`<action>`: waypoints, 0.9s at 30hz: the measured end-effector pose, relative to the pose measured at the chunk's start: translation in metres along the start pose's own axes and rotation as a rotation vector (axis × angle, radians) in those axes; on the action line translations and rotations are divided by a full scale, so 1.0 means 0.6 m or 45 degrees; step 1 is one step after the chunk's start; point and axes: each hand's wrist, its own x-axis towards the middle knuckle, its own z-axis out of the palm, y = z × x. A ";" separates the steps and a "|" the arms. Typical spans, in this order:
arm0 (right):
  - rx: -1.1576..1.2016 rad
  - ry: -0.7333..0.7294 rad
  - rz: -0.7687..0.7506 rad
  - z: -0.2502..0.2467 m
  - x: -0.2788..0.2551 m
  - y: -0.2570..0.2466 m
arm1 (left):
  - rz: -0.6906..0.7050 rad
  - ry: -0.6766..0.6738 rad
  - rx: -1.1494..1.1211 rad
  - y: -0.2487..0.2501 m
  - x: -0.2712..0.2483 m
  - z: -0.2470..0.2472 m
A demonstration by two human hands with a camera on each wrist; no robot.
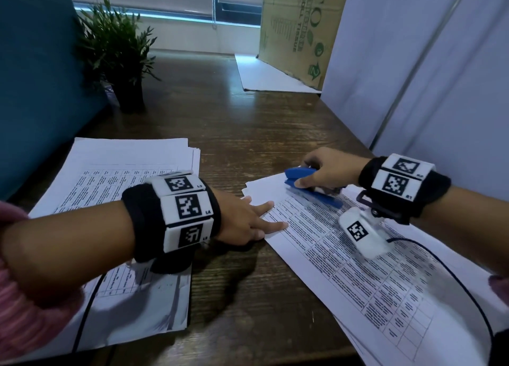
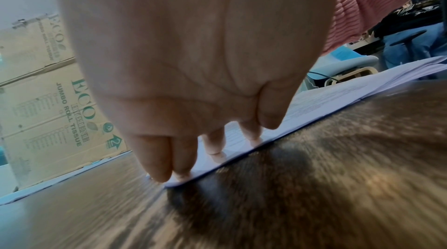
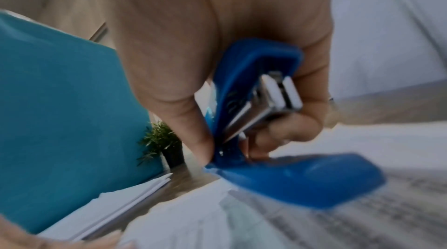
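Observation:
A blue stapler (image 1: pixel 305 185) sits over the top corner of a printed sheet set (image 1: pixel 371 272) on the wooden desk. My right hand (image 1: pixel 325 170) grips the stapler's top, thumb on its near side; the right wrist view shows the blue stapler (image 3: pixel 251 100) hinged open, its base flat on the paper (image 3: pixel 314 215). My left hand (image 1: pixel 248 221) lies flat with straight fingers (image 1: pixel 275 225) pressing the sheet's left edge. In the left wrist view the fingertips (image 2: pixel 215 150) rest on the paper edge (image 2: pixel 314 111).
A second stack of printed papers (image 1: pixel 115 228) lies at the left. A potted plant (image 1: pixel 121 59) stands at the back left beside a teal panel (image 1: pixel 35 84). A cardboard box (image 1: pixel 297 26) and white partition (image 1: pixel 413 70) close the right.

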 end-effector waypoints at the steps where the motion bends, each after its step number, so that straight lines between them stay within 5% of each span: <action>1: -0.091 0.070 0.014 -0.005 -0.002 0.011 | 0.001 0.005 0.003 0.000 0.001 0.001; 4: -0.315 0.229 0.051 -0.011 -0.005 0.042 | 0.003 0.021 0.006 0.000 0.000 0.005; 9: -0.557 0.197 0.132 -0.003 0.000 0.066 | -0.001 0.021 0.007 0.002 -0.002 0.003; 13: -0.680 0.288 -0.050 0.002 0.012 0.041 | -0.001 0.020 0.002 0.002 -0.001 0.003; 19: -0.459 0.142 -0.502 0.030 0.045 -0.028 | 0.000 0.026 -0.024 -0.001 -0.001 0.004; 27: -0.191 0.067 -0.440 0.047 0.067 -0.039 | 0.007 0.025 -0.057 -0.005 0.004 0.004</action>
